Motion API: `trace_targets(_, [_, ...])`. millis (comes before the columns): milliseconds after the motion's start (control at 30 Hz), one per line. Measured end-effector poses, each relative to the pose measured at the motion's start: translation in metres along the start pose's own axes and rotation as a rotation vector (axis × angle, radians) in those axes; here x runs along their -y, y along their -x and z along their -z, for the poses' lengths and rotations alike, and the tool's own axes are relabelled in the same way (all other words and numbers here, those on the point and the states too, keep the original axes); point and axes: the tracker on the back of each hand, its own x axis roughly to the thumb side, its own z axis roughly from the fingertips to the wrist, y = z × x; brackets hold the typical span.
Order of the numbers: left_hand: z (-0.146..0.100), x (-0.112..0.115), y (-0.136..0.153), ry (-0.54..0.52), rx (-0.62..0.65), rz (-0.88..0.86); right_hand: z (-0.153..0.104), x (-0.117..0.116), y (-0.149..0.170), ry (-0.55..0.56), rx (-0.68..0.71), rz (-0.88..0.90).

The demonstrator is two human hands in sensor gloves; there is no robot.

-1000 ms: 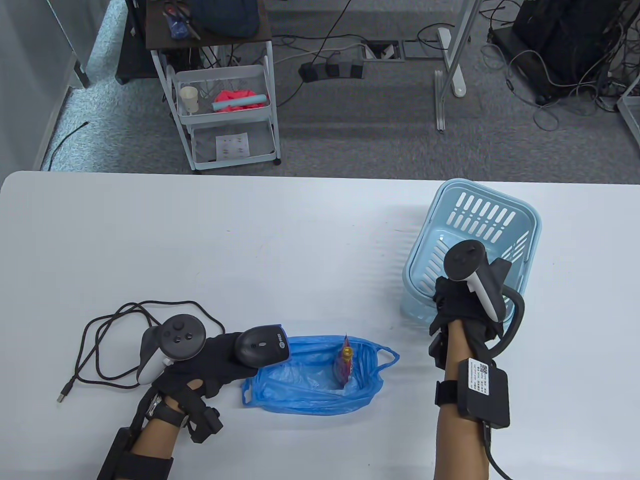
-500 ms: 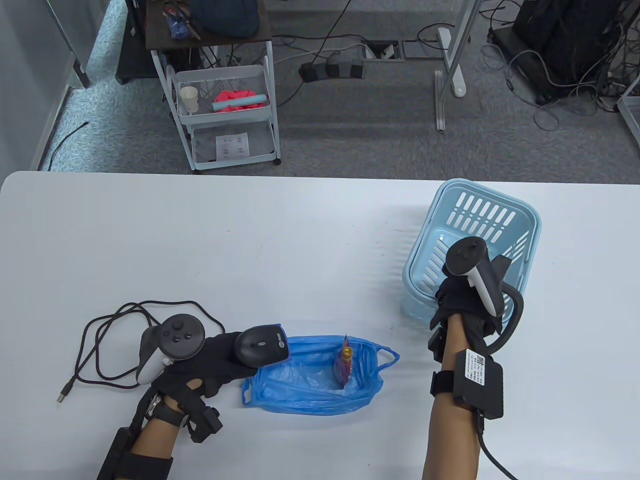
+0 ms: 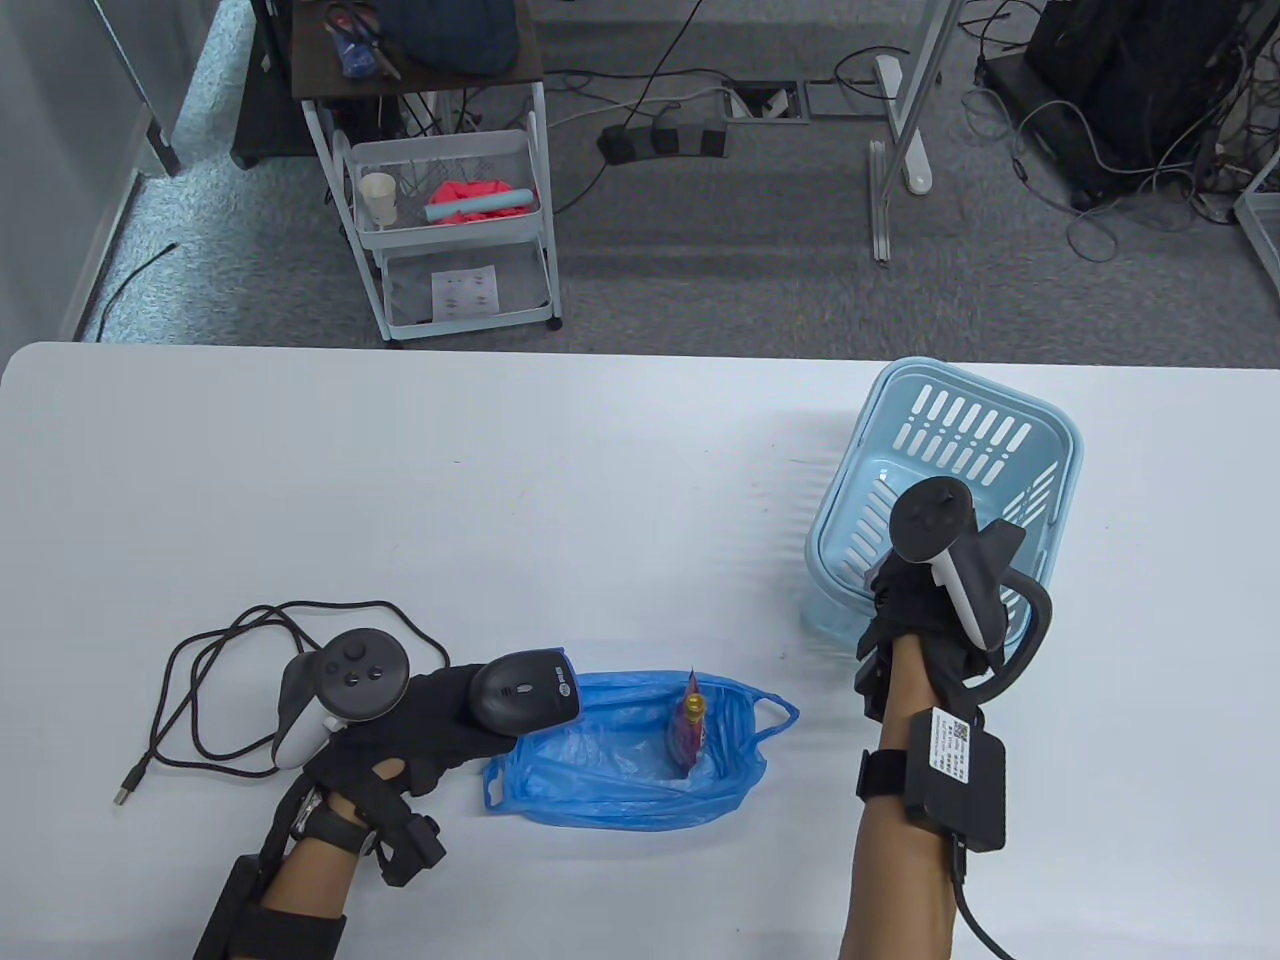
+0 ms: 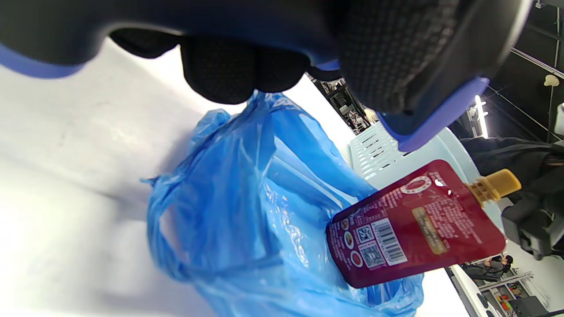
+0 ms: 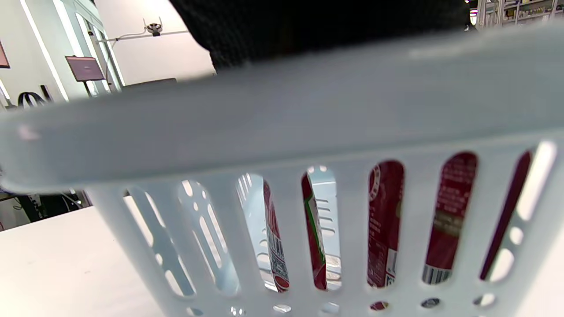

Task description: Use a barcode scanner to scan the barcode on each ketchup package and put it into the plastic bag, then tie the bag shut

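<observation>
A wide white surface [image 3: 500, 480] held everything. At its far right stood a pale blue slotted basket [image 3: 960, 440]; through the slots the right wrist view showed several dark red ketchup packages [image 5: 385, 224] standing on edge inside. The right hand [image 3: 925, 600] reached over the basket's near rim, and its fingers were hidden behind the tracker and the rim, so I could not tell whether its grip had closed on a package.

Near the middle lay a crumpled blue plastic bag [image 3: 620, 770], mouth open, with one ketchup package [image 3: 692, 728] propped upright inside. The left wrist view showed that pouch's barcode [image 4: 390, 242] and its tan screw spout [image 4: 493, 185].

At the left, the left hand [image 3: 420, 725] curled its grip around a black barcode scanner [image 3: 525, 692], whose cable [image 3: 230, 690] looped away to the left.

The pouches looked light and soft, with smooth film that might slip and a body that would likely sag under a squeeze. The stiffer top by the spout, or a flat pinch across both faces, seemed the surest hold. The bag was thin and limp; its handle loops [image 3: 775, 712] seemed the place to take it for tying.
</observation>
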Motion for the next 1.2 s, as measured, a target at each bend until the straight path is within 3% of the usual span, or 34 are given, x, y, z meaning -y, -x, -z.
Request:
trace_targets(533, [0.0,0.001,0.001,-0.003,0.022,-0.022,-0.051,0.067,-0.017,0.172,0.124,0.05])
trace_targets(667, [0.0,0.0,0.001,-0.005,0.024,-0.029,-0.065,0.078,-0.023,0.261,0.186,0.05])
trace_targets(933, [-0.001,0.0,0.002,-0.009,0.02,-0.03,-0.086,0.09,-0.038,0.305,0.291,0.085])
trace_targets(1200, [-0.002,-0.003,0.004,-0.024,0.021,-0.041,-0.106,0.079,-0.069,0.261,0.431,0.074])
